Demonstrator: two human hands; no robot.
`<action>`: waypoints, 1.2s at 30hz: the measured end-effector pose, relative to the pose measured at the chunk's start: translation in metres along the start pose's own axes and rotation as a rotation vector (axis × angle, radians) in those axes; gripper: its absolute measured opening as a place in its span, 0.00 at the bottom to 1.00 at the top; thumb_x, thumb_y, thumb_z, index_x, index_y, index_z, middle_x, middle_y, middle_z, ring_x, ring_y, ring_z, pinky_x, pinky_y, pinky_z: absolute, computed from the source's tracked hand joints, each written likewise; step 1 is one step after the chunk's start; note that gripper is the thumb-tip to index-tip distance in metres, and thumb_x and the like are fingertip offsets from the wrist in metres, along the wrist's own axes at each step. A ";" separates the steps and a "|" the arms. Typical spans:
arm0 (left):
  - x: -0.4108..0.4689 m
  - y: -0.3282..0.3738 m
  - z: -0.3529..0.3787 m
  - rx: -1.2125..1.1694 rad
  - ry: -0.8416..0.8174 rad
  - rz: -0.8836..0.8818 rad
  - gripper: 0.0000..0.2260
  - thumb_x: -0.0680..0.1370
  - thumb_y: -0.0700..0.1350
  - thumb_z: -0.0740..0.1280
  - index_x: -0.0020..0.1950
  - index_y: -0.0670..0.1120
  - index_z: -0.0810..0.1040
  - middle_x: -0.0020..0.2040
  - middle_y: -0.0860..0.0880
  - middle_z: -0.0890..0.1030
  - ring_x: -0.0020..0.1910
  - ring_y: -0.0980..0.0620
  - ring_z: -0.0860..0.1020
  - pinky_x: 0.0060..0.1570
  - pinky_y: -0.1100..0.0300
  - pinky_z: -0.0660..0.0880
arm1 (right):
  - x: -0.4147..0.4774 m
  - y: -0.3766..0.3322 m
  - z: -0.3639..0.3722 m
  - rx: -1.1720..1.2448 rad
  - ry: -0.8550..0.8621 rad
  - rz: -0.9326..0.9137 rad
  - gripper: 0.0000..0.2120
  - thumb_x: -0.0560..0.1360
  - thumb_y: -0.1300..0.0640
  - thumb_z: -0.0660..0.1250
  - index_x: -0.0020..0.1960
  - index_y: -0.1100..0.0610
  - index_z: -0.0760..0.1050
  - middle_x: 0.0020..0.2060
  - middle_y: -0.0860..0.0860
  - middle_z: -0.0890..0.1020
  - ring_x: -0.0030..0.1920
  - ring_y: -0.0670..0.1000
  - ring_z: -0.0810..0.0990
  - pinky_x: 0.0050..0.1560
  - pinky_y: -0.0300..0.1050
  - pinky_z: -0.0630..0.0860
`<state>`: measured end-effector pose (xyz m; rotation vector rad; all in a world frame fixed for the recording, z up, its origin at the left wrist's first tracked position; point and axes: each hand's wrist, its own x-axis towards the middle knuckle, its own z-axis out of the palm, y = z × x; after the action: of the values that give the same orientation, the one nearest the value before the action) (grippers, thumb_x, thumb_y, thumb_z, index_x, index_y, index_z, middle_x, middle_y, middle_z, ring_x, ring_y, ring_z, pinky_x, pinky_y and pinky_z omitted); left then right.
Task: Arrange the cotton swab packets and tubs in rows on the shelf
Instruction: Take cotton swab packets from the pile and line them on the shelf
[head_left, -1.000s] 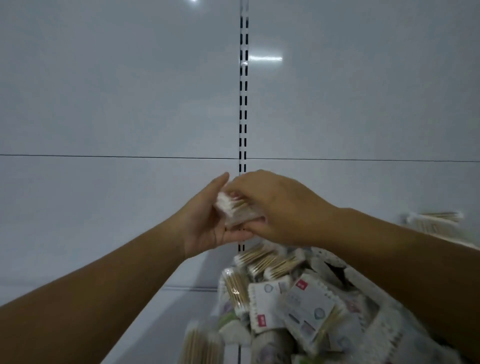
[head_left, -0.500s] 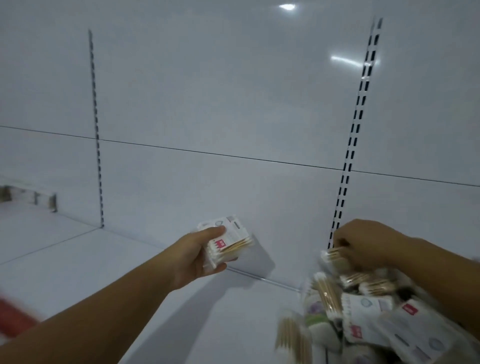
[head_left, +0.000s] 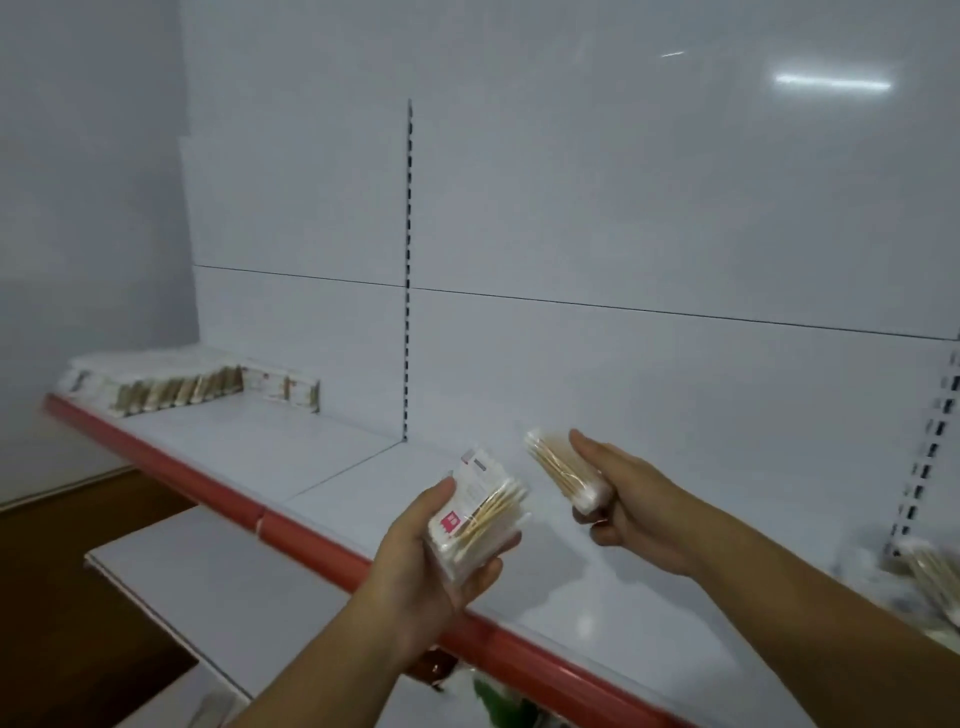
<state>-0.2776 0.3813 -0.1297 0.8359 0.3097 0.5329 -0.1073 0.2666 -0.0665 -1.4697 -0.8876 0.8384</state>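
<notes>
1. Closest to me, above the red front edge (head_left: 311, 535) of the shelf (head_left: 597, 592), my left hand (head_left: 441, 556) curls thumb and fingers round a stack of cotton swab packets (head_left: 480, 512), red label up.
2. Just right of it, my right hand (head_left: 631, 501) grips a single swab packet (head_left: 563, 473), tilted, above the white shelf surface; the two loads do not touch.
3. At the right edge, loose packets (head_left: 930, 571) lie blurred on the shelf.
4. Far left, a row of packets (head_left: 176, 387) stands along the back panel (head_left: 623, 234), left of a slotted upright (head_left: 409, 260).
</notes>
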 end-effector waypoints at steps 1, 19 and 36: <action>-0.008 0.007 -0.011 -0.006 0.010 0.038 0.15 0.65 0.52 0.71 0.44 0.44 0.87 0.49 0.39 0.84 0.41 0.42 0.84 0.31 0.57 0.79 | 0.006 0.007 0.026 0.035 -0.006 0.001 0.27 0.63 0.38 0.71 0.53 0.56 0.72 0.34 0.51 0.74 0.29 0.47 0.70 0.25 0.38 0.62; 0.026 0.175 -0.212 0.082 0.322 0.219 0.20 0.67 0.46 0.69 0.57 0.42 0.78 0.49 0.40 0.85 0.43 0.44 0.85 0.35 0.54 0.82 | 0.217 0.019 0.211 0.010 -0.260 -0.070 0.09 0.77 0.58 0.66 0.57 0.58 0.73 0.42 0.54 0.85 0.39 0.50 0.84 0.39 0.43 0.78; 0.169 0.319 -0.411 0.151 0.439 0.227 0.21 0.67 0.43 0.70 0.59 0.40 0.77 0.50 0.37 0.83 0.45 0.39 0.84 0.33 0.53 0.80 | 0.464 0.058 0.317 -0.128 0.046 -0.031 0.09 0.69 0.71 0.70 0.44 0.61 0.74 0.43 0.54 0.83 0.44 0.53 0.83 0.38 0.43 0.78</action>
<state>-0.4303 0.9060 -0.1549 0.9013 0.6684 0.9163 -0.1738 0.8205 -0.1545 -1.5764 -0.9412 0.7334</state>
